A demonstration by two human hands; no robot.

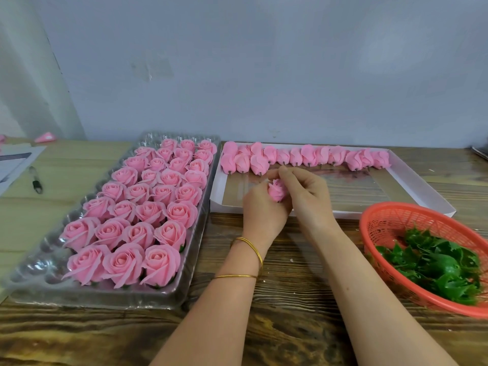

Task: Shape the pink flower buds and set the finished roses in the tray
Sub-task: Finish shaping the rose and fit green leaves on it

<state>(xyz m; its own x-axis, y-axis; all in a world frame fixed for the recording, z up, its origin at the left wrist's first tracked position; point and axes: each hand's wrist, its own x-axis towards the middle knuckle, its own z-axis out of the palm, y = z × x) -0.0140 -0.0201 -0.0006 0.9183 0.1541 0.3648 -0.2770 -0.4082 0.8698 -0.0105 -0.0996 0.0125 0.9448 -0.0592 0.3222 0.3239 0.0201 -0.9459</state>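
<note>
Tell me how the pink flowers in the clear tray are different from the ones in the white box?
The tray roses are opened wide; the box buds are closed tight. The tray roses stand facing up in several rows; the box buds lie on their sides along one edge. Both are pink.

Left hand [260,207] cups the bud [276,191] while right hand [309,196] pinches its petals.

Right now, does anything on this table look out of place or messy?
Little. One pink piece lies alone at the far left, away from the box of buds. The buds heap up at the row's left end. The roses sit tidy in the tray.
</note>
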